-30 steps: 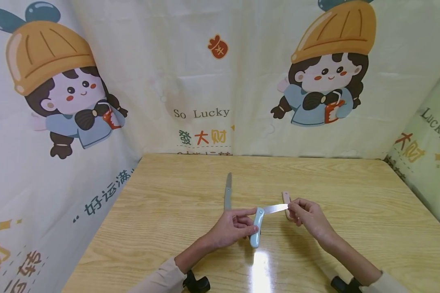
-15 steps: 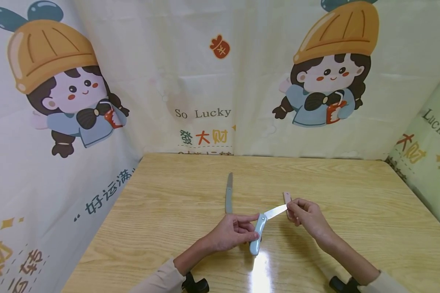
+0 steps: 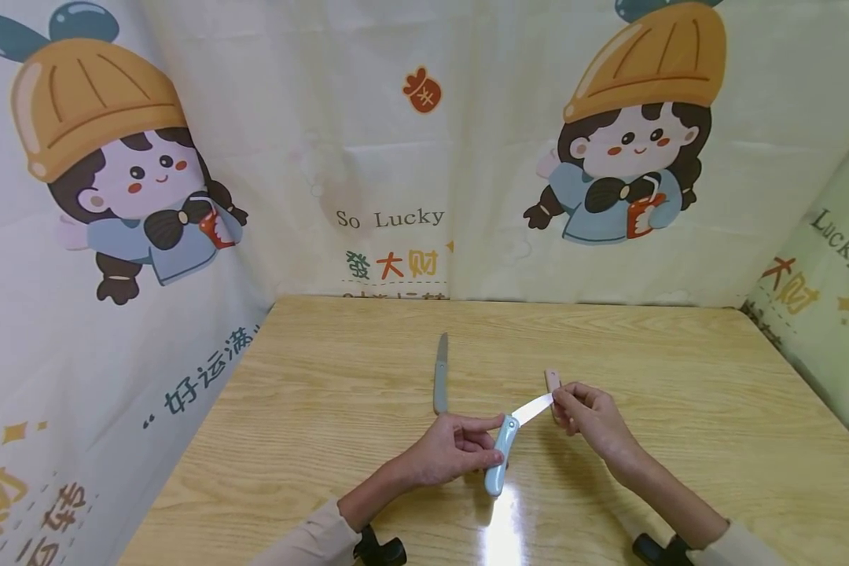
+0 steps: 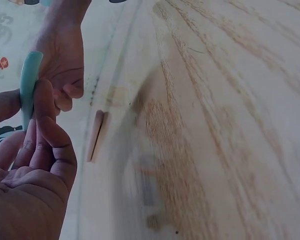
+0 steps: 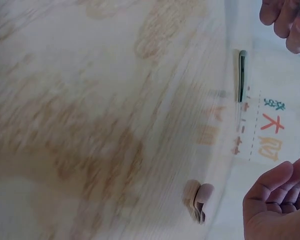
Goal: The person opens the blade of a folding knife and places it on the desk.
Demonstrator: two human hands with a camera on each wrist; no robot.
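Observation:
A folding knife with a light blue handle is held above the table, its blade swung partly out toward the upper right. My left hand grips the handle between thumb and fingers; the left wrist view shows the teal handle from the side. My right hand pinches the blade near its tip. Behind the right fingers lies a folded pink knife, partly hidden. A grey-green folding knife lies unfolded on the table beyond the left hand.
The wooden table extends beneath both hands. A printed cloth curtain hangs along its back and sides. Black wrist-camera mounts sit at both wrists.
The blue handle has tilted and dropped slightly toward me, so the angle between handle and blade is wider. Both hands keep their hold; the right hand has hardly moved.

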